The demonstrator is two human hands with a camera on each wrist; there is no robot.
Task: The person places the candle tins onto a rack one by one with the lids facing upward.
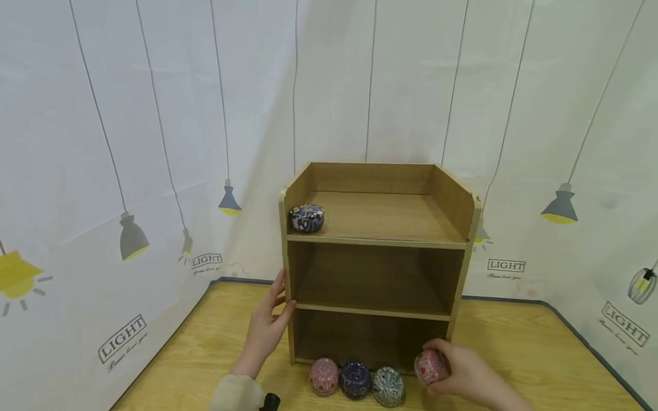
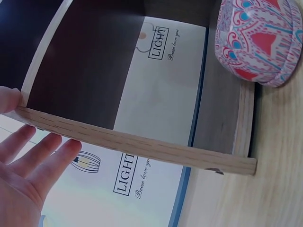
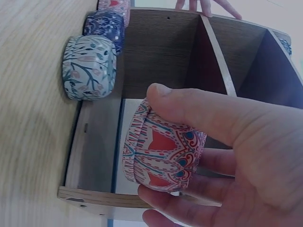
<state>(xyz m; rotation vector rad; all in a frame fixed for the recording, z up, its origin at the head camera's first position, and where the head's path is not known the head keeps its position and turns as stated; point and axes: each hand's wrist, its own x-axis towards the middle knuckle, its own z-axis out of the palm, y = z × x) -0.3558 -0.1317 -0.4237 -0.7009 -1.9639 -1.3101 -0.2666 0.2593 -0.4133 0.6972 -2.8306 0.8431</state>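
A small wooden shelf [image 1: 372, 312] with three levels stands on the table. My left hand [image 1: 268, 319] grips its left side panel, thumb at the front edge by the middle board and the other fingers along the outside. Between the thumb and fingers of my right hand [image 1: 465, 371] is a round pink-and-red patterned tin [image 3: 163, 151], held in front of the shelf's lower right corner. Lined up before the shelf are another pink tin [image 1: 324, 377], a dark blue tin [image 1: 356, 379] and a white-and-green tin [image 1: 388, 386]. A blue-and-white tin [image 1: 307, 218] sits at the top level's left end.
The wooden table [image 1: 200, 337] reaches out on both sides of the shelf. Behind it hangs a pale backdrop [image 1: 329, 85] printed with lamps, its dark blue border [image 1: 514, 299] running along the table's back.
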